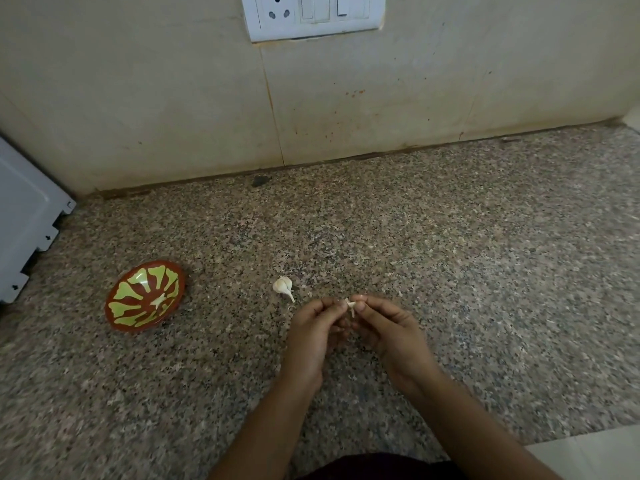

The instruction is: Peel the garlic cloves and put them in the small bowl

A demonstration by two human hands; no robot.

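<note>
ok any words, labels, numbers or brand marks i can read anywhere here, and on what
None can be read in this view.
Switch plate: socket and rocker switches, no lettering visible.
Small bowl: red with a green petal pattern only, no text.
White appliance at the left edge: plain panel, no label shown.
Garlic bulb and the garlic clove pinched by the left hand and right hand: unmarked.

The counter [450, 254] looks like speckled granite with a dull polish, the wall [138, 98] behind matt, stained tile. The small bowl [145, 296] is glossy – glazed or plastic, unclear – and the garlic bulb [283, 285] wears dry papery skin
</note>
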